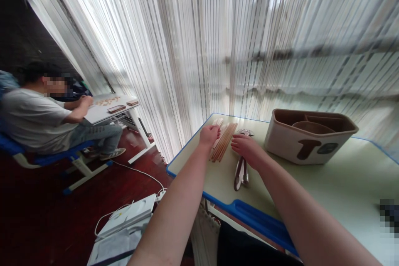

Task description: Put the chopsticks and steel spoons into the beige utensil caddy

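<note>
My left hand point(210, 135) is closed, its fingers curled at the left side of a bundle of brown chopsticks point(225, 143). Pale, thin items point(217, 126) show beside and behind those fingers; what the hand holds, if anything, is hidden. My right hand point(247, 148) lies palm down across several metal utensils, fingers extended to the left toward the chopsticks. A shiny metal utensil head point(246, 132) shows beyond it, and brown and silver handles point(240, 174) stick out on the near side. The palm covers their middle.
A beige and brown divided utensil caddy point(311, 141) stands right of my right hand. The pale table point(352, 199) has a blue rim. A striped curtain point(187, 41) hangs behind. On the left, a person point(40, 120) sits at another table point(96, 112) with small pieces.
</note>
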Tool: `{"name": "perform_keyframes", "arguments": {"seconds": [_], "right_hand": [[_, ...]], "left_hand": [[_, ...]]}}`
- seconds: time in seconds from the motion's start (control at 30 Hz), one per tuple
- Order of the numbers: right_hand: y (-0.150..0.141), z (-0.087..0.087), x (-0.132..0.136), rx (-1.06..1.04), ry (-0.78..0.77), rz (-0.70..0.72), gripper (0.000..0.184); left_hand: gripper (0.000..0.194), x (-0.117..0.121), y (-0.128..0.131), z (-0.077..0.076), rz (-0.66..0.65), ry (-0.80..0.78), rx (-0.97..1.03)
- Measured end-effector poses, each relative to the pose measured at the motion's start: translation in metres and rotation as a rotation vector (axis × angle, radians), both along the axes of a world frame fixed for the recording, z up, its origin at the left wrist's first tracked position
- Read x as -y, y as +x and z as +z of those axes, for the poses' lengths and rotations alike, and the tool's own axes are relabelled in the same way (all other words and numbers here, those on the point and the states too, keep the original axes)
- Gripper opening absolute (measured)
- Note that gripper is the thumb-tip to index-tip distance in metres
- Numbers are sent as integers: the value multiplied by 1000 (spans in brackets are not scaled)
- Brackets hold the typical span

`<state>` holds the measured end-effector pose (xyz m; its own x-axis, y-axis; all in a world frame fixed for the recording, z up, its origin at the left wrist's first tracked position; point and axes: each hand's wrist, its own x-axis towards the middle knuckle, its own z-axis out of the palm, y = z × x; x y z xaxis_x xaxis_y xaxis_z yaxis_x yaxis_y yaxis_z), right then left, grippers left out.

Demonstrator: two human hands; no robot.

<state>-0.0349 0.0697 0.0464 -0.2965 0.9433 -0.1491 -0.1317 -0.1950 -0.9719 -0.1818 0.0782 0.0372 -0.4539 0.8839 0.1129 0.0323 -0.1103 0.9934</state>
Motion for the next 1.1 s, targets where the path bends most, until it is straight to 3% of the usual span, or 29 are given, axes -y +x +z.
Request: {"name": "perform_keyframes", "arguments": {"seconds": [0.17,0.6,1.1], "right_hand": [[-2,3,-3,-74,-50,63,10],[-4,14,3,-152,-181,106,11],[-13,15,10,-292,-204,163,23]], "left_hand": [[24,2,7,1,-94,-38,2],[35,14,11,11,-208,-190,112],[40,10,2,5,-202,-261,225]]}}
